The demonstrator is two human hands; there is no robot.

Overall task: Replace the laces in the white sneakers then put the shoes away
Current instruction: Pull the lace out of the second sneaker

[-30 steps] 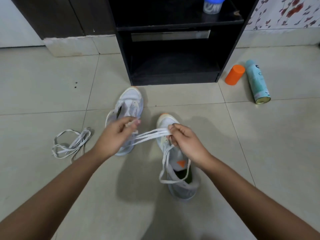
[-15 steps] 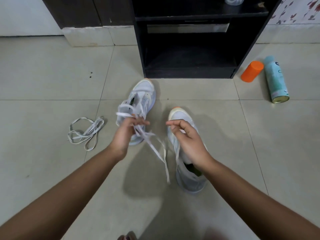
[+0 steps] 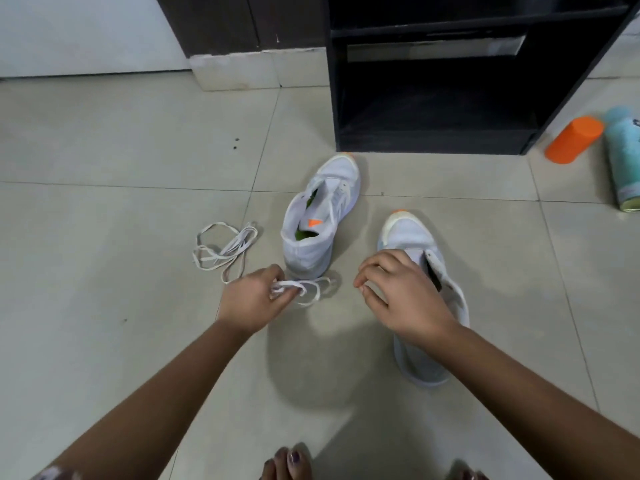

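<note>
Two white sneakers with orange toe tips stand on the tiled floor, both without laces. The left sneaker (image 3: 320,216) stands upright, its opening facing me. The right sneaker (image 3: 415,244) lies partly under my right hand (image 3: 398,292), whose loosely curled fingers hover over its tongue and hold nothing. My left hand (image 3: 251,297) pinches a bunched white lace (image 3: 308,289) low over the floor, just behind the left sneaker's heel. A second white lace (image 3: 225,251) lies in a loose pile on the floor to the left.
A black open shelf unit (image 3: 433,98) stands just beyond the sneakers. An orange cap (image 3: 573,140) and a light blue spray can (image 3: 623,164) lie on the floor at the right. My toes (image 3: 287,462) show at the bottom edge.
The lace has come fully out of the right sneaker. My left hand has carried it down and left toward the floor. My right hand has let go and dropped over the right sneaker.
</note>
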